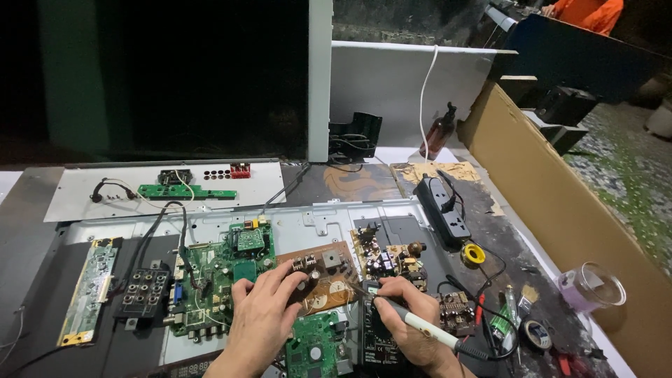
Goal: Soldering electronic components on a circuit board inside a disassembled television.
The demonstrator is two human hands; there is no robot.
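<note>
A dim room held a dark, worn workbench (350, 183), a large cardboard sheet (560, 203) leaning along its right side. A grey metal chassis (308, 220) lay across the bench, carrying a green circuit board (224, 269) and a brown circuit board (325, 276). A clear glass cup (600, 285), its contents unclear, stood near the right edge. The left hand (262, 311) rested fingers spread on the brown board. The right hand (406, 318) was clamped around a white-handled soldering iron (420, 323), tip at that board.
</note>
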